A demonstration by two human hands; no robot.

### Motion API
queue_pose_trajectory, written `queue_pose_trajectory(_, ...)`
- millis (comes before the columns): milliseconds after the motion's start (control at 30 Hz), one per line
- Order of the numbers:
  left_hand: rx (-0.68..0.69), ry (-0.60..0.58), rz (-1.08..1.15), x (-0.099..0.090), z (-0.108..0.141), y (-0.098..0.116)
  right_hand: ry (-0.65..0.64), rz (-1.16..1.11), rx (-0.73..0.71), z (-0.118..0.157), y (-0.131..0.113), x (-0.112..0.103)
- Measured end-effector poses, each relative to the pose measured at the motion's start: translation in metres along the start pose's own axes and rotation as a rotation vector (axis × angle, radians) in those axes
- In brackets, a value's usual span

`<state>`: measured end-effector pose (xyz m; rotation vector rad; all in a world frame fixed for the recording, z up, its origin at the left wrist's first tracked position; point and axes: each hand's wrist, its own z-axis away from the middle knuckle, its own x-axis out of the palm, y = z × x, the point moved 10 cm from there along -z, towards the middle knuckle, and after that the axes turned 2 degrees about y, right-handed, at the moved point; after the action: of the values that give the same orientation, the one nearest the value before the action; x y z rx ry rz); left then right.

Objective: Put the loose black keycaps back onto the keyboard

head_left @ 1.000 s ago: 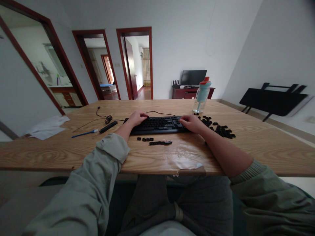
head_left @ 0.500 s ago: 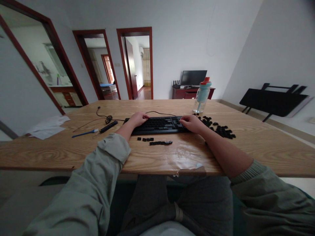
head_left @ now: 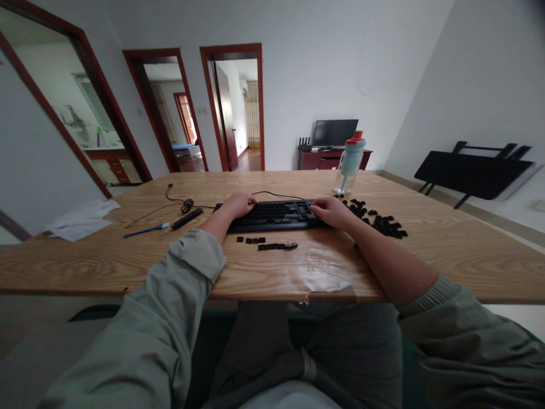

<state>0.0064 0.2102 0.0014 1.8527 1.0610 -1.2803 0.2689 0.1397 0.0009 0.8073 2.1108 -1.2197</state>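
Observation:
A black keyboard (head_left: 276, 215) lies across the table, with bare patches where keycaps are off. My left hand (head_left: 239, 205) rests over its left end, fingers curled round the far side. At the keyboard's right part, my right hand (head_left: 330, 211) has thumb and forefinger pinched together on the key area; anything between the fingertips is too small to make out. Several loose keycaps (head_left: 277, 246) lie in a short row in front of the keyboard, with a few more keycaps (head_left: 254, 240) just behind. To the right of my right hand spreads a pile of black keycaps (head_left: 385, 225).
A clear bottle (head_left: 350, 165) with a red lid stands behind the pile. Left of the keyboard lie a blue brush (head_left: 147, 230), a black stick-like object (head_left: 187, 218) and a coiled cable (head_left: 186, 204). White paper (head_left: 83, 220) sits at the table's left edge.

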Motion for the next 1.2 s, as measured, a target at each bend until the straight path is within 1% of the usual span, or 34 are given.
queue_pose_trajectory(300,0.013,0.024,0.045,0.000,0.000,-0.002,-0.023,-0.004,-0.004,-0.001,0.001,0.002)
queue_pose_trajectory(567,0.023,-0.003,-0.033,0.004,-0.003,0.004,-0.012,-0.005,-0.010,-0.001,0.001,0.002)
queue_pose_trajectory(733,0.038,-0.014,-0.004,0.005,-0.005,0.005,-0.023,-0.003,0.006,0.000,0.003,0.002)
queue_pose_trajectory(900,0.022,-0.042,-0.010,0.006,0.000,0.005,-0.030,0.005,0.011,0.000,0.003,0.002)
queue_pose_trajectory(1033,-0.029,-0.016,-0.017,0.003,0.006,0.008,-0.015,0.012,0.006,0.001,0.002,0.001)
queue_pose_trajectory(1200,-0.028,-0.031,-0.105,0.003,0.010,0.015,-0.001,0.016,0.029,0.000,0.005,0.000)
